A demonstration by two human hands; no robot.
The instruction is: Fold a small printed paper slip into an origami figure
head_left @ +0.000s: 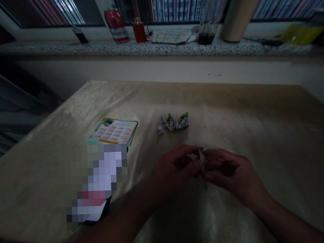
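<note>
Both hands meet over the near middle of a beige table (246, 111). My left hand (174, 169) and my right hand (230, 176) pinch a small folded piece of paper (202, 159) between their fingertips; the paper stands on edge between them. Beyond the hands, three small folded paper pieces (174, 123) with green and white print lie in a row on the table.
A stack of printed leaflets (113, 131) lies to the left, with a blurred-out flat object (97, 187) in front of it. On the stone windowsill (69, 48) stand a red can (117, 25), a small red bottle (139, 30), a cup (208, 26) and a tan cylinder (238, 16).
</note>
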